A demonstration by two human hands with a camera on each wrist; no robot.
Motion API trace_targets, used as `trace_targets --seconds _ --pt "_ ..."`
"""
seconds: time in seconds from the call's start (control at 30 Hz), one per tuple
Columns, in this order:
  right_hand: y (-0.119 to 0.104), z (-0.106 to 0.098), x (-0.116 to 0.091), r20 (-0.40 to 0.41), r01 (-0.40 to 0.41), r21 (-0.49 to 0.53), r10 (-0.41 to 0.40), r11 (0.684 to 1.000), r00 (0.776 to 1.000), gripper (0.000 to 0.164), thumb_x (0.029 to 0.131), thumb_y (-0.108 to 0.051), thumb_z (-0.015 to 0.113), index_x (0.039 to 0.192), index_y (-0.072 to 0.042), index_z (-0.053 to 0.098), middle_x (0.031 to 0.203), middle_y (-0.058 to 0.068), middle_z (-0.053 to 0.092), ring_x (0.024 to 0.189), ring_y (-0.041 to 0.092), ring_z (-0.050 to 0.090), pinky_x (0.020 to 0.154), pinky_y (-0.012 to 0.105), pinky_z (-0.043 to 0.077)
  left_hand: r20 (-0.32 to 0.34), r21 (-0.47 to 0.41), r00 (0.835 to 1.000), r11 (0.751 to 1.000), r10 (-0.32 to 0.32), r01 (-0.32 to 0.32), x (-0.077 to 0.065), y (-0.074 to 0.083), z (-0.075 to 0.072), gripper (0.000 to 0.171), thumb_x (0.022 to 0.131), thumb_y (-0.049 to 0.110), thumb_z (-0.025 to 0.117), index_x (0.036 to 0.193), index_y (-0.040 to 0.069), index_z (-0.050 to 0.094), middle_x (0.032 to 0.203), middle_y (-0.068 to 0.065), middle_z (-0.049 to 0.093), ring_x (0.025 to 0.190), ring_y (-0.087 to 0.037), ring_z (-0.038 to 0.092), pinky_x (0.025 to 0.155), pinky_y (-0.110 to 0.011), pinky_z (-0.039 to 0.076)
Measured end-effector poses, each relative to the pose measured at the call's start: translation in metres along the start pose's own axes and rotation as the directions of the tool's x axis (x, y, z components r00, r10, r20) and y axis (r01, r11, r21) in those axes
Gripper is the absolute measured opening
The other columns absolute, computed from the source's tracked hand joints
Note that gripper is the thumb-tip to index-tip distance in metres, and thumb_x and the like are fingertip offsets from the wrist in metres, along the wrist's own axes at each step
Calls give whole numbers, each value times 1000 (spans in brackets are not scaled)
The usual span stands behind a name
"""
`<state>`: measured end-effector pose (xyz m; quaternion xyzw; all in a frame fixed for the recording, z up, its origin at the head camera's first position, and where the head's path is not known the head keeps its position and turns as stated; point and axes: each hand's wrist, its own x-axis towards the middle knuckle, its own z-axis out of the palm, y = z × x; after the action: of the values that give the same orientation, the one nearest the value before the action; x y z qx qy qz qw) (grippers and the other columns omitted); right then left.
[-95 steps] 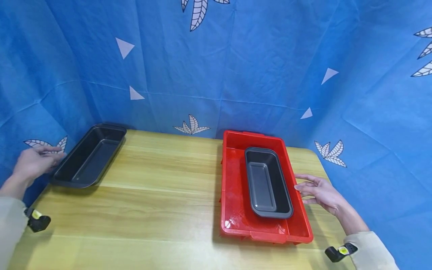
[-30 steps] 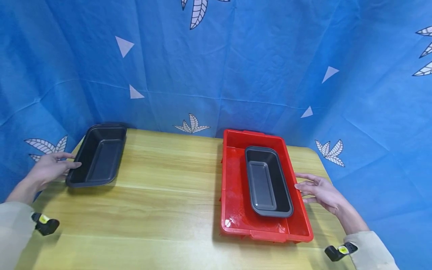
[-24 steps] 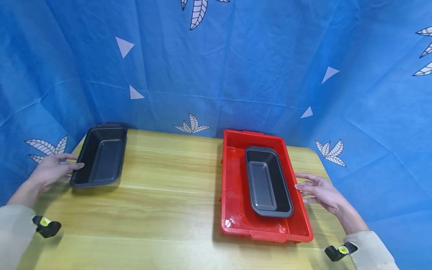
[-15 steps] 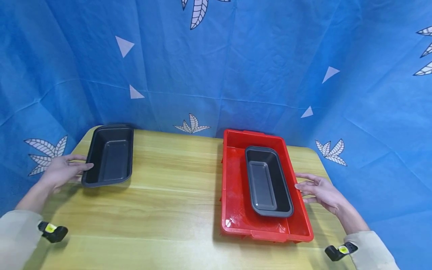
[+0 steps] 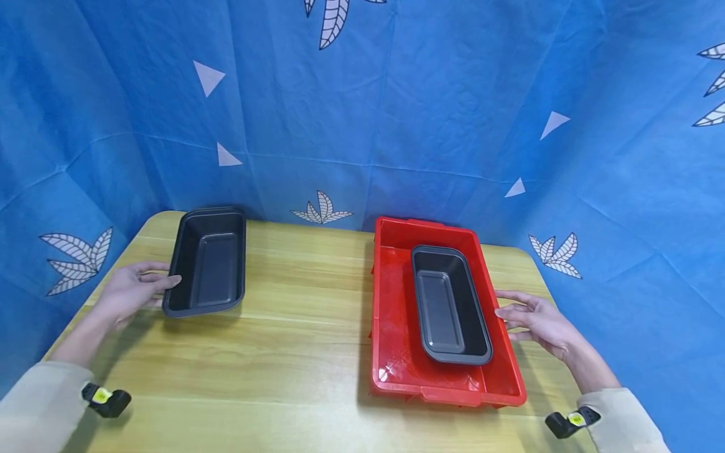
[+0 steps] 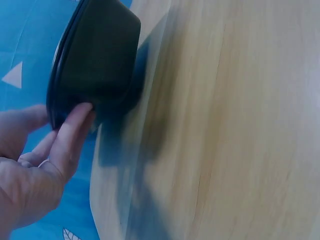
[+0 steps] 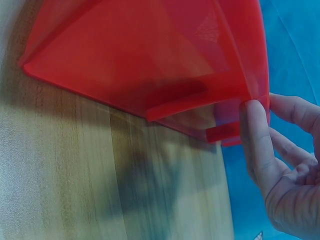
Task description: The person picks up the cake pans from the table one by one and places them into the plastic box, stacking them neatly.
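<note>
A dark grey loaf pan (image 5: 215, 270) is at the back left of the table, its long sides running front to back. My left hand (image 5: 127, 292) pinches its left rim, thumb over the inner side and fingers on the outer wall. In the left wrist view the pan's outer wall (image 6: 105, 55) and its shadow on the wood show. On the right stands a red plastic tray (image 5: 392, 321), and a second dark loaf pan (image 5: 438, 308) lies inside it. My right hand (image 5: 538, 324) pinches the tray's right rim (image 7: 257, 60), fingertips on both faces of the wall.
The light wooden table (image 5: 294, 352) has rounded back corners. Blue cloth (image 5: 362, 113) with white leaf prints hangs behind it and along both sides. A stretch of bare wood lies between the left pan and the tray.
My left hand has carried the loaf pan rightward from the table's left edge, and the pan has turned straighter front to back. The tray, the pan in it and my right hand stay put.
</note>
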<state>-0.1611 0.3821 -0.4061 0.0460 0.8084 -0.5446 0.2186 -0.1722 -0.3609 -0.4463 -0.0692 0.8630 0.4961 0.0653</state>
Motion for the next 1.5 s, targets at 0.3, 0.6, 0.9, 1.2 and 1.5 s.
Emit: trace_targets --seconds 0.3,0.6,0.9,1.2,1.5 --pt "-1 0 1 4 -6 -4 6 1000 1000 74 104 -25 67 163 0 30 105 -11 76 93 14 77 82 35 68 -2 -84 1000 996 14 -14 -7 16 19 71 103 30 69 150 -14 40 94 29 60 83 9 67 70 -24 65" --pt "0 -1 1 12 -7 3 7 1000 1000 74 104 -23 66 163 1 29 104 -11 76 93 14 76 82 35 68 -33 -139 999 990 30 -34 -12 27 38 64 102 25 70 148 -12 44 99 17 61 82 6 66 68 -23 64" --pt "0 0 2 5 -11 -3 11 1000 1000 74 104 -25 66 164 0 29 105 -12 77 94 15 77 82 35 68 -42 -175 999 984 32 -39 -17 42 58 64 103 25 70 150 -9 45 102 12 61 82 5 65 67 -22 63" --pt "-2 -1 1 6 -8 3 8 1000 1000 74 105 -24 66 163 1 28 104 -11 77 93 15 77 81 34 68 -26 -225 999 974 26 -31 -24 60 78 62 102 24 71 151 -6 48 103 13 63 83 4 67 70 -22 63" --pt "-3 0 -1 5 -9 -5 9 1000 1000 75 105 -24 66 163 2 27 103 -11 77 93 14 77 82 35 68 -6 -294 1000 955 26 -27 -34 80 98 58 101 20 72 148 -5 50 98 12 65 80 1 68 67 -24 64"
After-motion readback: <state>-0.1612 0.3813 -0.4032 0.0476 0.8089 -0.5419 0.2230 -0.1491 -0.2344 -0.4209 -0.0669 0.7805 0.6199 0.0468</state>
